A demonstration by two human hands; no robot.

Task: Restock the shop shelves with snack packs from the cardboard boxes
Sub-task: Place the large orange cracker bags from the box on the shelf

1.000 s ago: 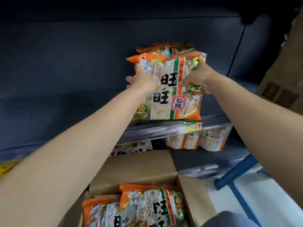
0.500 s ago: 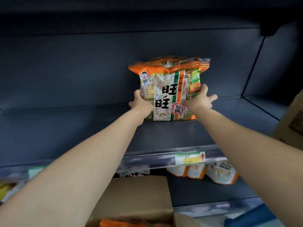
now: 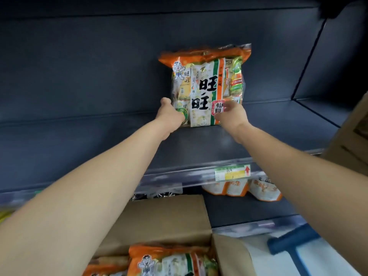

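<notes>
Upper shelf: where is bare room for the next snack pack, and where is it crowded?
Bare: the upper shelf left of the snack pack to the picture's edge, and right of it to the side panel. Crowded: around the pack's lower corners, where the left hand and right hand are, and the lower shelf under the price tag, where white-orange packs stand.

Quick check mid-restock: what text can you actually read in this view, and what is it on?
"旺旺": big black characters on the snack pack standing on the shelf.
"仙貝": red badge on that pack, partly behind the right hand.
Too blurred: the price tag print beside its red arrow.
Too blurred: orange lettering on the lower-shelf packs.
Too blurred: the boxed packs in the cardboard box.
</notes>
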